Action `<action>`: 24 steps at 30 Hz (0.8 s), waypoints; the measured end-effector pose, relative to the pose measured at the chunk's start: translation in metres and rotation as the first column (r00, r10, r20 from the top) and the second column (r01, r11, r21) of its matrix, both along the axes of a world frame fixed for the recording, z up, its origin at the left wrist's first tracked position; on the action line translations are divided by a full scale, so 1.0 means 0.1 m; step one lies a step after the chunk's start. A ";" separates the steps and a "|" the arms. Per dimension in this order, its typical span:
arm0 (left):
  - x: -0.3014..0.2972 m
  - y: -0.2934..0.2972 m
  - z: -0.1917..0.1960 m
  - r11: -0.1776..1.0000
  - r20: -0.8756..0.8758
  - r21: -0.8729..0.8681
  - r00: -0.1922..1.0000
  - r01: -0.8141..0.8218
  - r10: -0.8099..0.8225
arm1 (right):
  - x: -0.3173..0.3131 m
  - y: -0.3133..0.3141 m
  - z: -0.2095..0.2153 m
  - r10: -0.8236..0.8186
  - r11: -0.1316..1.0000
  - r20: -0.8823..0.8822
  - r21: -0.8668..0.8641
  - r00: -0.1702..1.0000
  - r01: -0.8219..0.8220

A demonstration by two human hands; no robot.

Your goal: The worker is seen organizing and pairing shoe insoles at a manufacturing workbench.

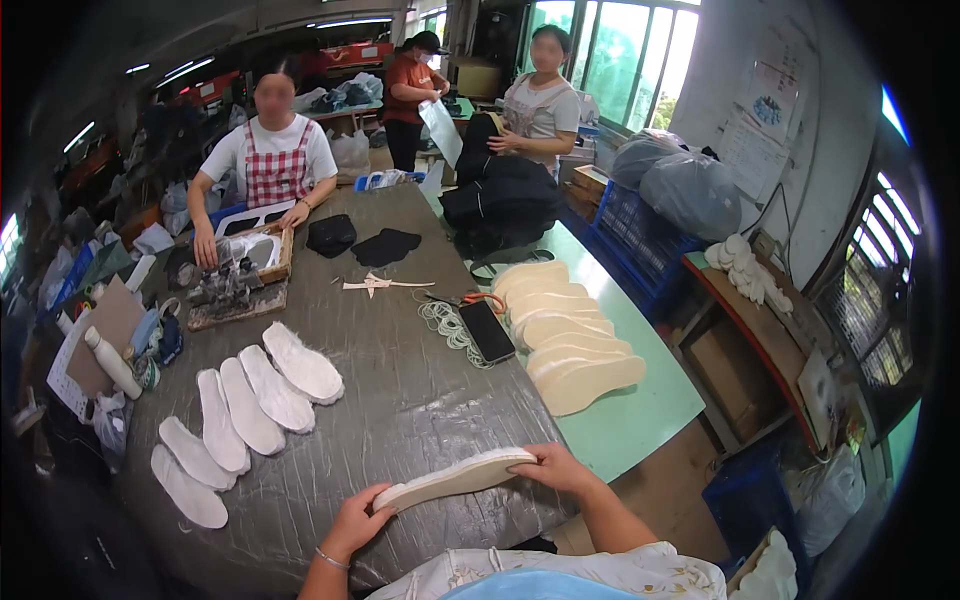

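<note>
Between my two hands, over the near edge of the dark table, I hold a cream insole (455, 482) with white fleece showing along its far edge. My left hand (356, 522) is closed on its left end, and my right hand (556, 468) grips the right end. To the left on the table lie several white fleecy insoles (242, 405) in a slanting row. A stack of cream insoles (570, 335) spreads over the pale green table at right, beyond my right hand.
A black phone (487, 332), orange-handled scissors (480, 298) and a coil of cord (447, 330) lie on the dark table (400, 400). Black fabric pieces (385, 247) sit farther back. One person works at a small machine (228, 285); two others stand behind. Blue crates (640, 240) are at right.
</note>
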State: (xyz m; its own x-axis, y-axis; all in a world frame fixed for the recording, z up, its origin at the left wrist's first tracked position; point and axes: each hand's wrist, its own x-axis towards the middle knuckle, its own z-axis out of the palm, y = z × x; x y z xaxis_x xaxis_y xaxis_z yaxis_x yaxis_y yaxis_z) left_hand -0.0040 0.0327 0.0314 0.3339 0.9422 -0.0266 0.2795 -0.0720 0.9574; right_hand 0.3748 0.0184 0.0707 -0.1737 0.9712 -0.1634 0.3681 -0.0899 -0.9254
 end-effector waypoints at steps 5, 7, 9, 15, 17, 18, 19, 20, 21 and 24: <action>-0.07 0.07 -0.06 0.984 0.077 -0.177 0.997 -0.013 0.027 | -0.08 0.16 -0.15 -0.123 0.989 -0.253 -0.109 0.960 0.098; -0.04 0.12 -0.07 0.986 0.028 -0.141 0.995 -0.091 0.096 | -0.19 0.22 -0.18 -0.124 0.990 -0.366 -0.102 0.922 0.093; -0.06 0.12 -0.16 0.986 0.038 -0.143 0.995 -0.091 0.097 | -0.20 0.28 -0.29 -0.059 0.998 -0.510 -0.054 0.858 0.037; -0.09 0.14 -0.30 0.967 0.143 -0.240 0.983 -0.082 0.119 | -0.16 0.29 -0.58 -0.030 1.000 -0.514 -0.018 0.857 0.024; -0.06 0.12 -0.28 0.970 0.197 -0.237 0.975 -0.055 0.104 | -0.17 0.29 -0.62 -0.026 1.000 -0.543 0.001 0.840 0.031; -0.04 0.11 -0.25 0.971 0.261 -0.240 0.961 -0.024 0.088 | -0.17 0.28 -0.60 -0.031 0.999 -0.561 0.010 0.827 0.044; -0.08 0.10 -0.19 0.966 0.232 -0.258 0.972 0.029 0.033 | -0.17 0.27 -0.62 -0.034 0.999 -0.549 0.007 0.835 0.045; -0.04 0.06 -0.14 0.967 0.260 -0.253 0.964 0.020 0.048 | -0.18 0.28 -0.65 -0.026 0.999 -0.594 0.007 0.804 0.037; -0.04 0.06 -0.13 0.967 0.245 -0.252 0.969 0.019 0.045 | -0.18 0.28 -0.66 -0.020 1.000 -0.610 0.004 0.792 0.029; -0.02 0.06 -0.14 0.968 0.147 -0.249 0.986 -0.039 0.078 | -0.17 0.29 -0.65 -0.007 1.000 -0.652 0.007 0.758 0.015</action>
